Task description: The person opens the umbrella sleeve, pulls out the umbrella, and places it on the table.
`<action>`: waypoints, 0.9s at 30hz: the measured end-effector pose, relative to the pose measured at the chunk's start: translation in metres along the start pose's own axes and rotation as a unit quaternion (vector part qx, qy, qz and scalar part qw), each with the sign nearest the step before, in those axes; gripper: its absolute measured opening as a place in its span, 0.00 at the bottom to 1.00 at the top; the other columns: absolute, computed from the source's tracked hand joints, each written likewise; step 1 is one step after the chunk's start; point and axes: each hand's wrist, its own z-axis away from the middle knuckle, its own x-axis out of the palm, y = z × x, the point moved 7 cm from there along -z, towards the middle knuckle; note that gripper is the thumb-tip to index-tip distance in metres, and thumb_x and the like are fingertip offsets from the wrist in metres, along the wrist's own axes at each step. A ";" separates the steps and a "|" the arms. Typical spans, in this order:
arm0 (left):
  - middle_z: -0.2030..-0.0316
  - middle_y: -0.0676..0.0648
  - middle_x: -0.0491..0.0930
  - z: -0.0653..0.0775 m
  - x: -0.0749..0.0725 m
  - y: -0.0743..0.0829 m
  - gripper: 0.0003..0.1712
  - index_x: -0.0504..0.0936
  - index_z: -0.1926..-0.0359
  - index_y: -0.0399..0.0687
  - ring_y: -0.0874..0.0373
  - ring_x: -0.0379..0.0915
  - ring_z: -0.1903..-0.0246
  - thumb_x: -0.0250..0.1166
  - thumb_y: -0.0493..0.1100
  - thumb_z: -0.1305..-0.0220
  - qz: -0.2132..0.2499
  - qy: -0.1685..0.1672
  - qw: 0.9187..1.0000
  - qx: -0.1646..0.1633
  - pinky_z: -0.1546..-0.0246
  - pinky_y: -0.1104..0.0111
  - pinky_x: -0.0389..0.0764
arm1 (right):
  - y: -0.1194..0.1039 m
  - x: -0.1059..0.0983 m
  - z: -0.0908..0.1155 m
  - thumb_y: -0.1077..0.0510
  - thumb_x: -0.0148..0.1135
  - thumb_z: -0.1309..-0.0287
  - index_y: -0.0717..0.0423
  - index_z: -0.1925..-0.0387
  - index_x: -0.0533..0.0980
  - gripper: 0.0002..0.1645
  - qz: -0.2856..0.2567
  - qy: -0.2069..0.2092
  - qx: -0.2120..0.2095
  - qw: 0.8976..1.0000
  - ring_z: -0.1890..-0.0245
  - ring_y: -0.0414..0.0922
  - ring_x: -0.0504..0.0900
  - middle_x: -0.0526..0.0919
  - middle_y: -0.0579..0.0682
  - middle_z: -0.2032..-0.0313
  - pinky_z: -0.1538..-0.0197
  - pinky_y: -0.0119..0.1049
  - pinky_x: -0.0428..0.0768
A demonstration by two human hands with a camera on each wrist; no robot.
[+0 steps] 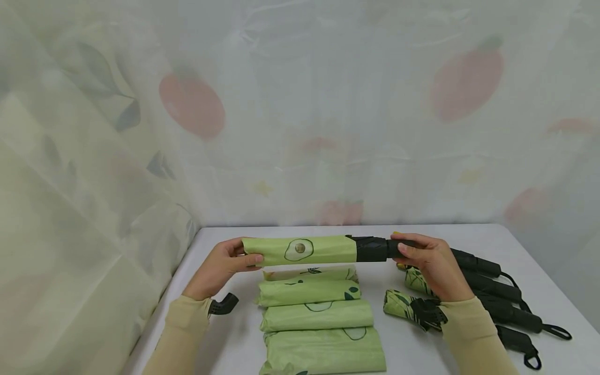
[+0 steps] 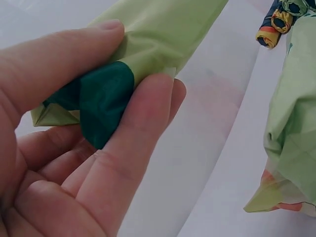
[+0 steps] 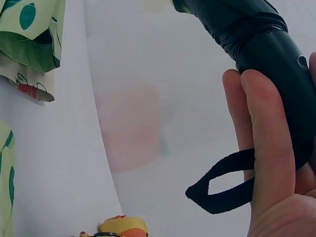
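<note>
In the head view a folding umbrella (image 1: 372, 249) is held level above the far part of the table, partly inside a light green sleeve (image 1: 328, 251) with an avocado print. My left hand (image 1: 220, 266) pinches the sleeve's left end between thumb and fingers. Close up in the left wrist view, that end of the sleeve (image 2: 163, 39) is creased, with a dark green patch at its edge. Around the black handle (image 3: 276, 69) curl the fingers of my right hand (image 1: 433, 260). A wrist strap (image 3: 229, 200) loops out beside these fingers.
Several green printed sleeves (image 1: 323, 315) lie flat in a column on the white table (image 1: 234, 344). Several folded umbrellas with black handles (image 1: 513, 312) lie at the right, partly behind my right forearm. Curtain-like printed sheets (image 1: 300, 130) hang behind and at the left.
</note>
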 end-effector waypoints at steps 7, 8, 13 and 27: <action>0.49 0.41 0.88 0.001 -0.004 -0.001 0.26 0.83 0.37 0.39 0.49 0.89 0.48 0.77 0.44 0.31 -0.015 0.002 1.000 0.001 0.40 0.56 0.89 | -0.002 -0.002 0.001 0.63 0.64 0.23 0.72 0.30 0.74 0.27 0.007 -0.003 -0.001 1.000 0.46 0.40 0.89 0.84 0.46 0.39 0.46 0.40 0.92; 0.49 0.41 0.88 0.001 -0.005 -0.002 0.26 0.83 0.37 0.39 0.49 0.89 0.48 0.77 0.44 0.31 -0.016 0.003 1.000 0.001 0.40 0.56 0.89 | -0.002 -0.003 0.001 0.63 0.64 0.23 0.73 0.29 0.74 0.28 0.008 -0.004 -0.004 1.000 0.47 0.40 0.89 0.84 0.47 0.39 0.46 0.40 0.92; 0.49 0.41 0.88 0.001 -0.008 -0.002 0.27 0.82 0.37 0.37 0.51 0.89 0.49 0.77 0.44 0.31 -0.017 0.002 1.000 0.001 0.41 0.57 0.89 | -0.003 -0.005 0.001 0.63 0.64 0.23 0.75 0.29 0.73 0.28 0.012 -0.007 -0.011 1.000 0.47 0.40 0.89 0.84 0.48 0.38 0.46 0.41 0.92; 0.51 0.42 0.88 0.001 -0.018 -0.007 0.26 0.82 0.39 0.36 0.51 0.89 0.49 0.78 0.45 0.32 -0.024 0.022 0.999 -0.012 0.40 0.56 0.89 | -0.003 -0.008 0.000 0.64 0.64 0.23 0.72 0.31 0.76 0.26 0.008 -0.006 -0.014 1.000 0.49 0.41 0.90 0.86 0.47 0.41 0.47 0.41 0.92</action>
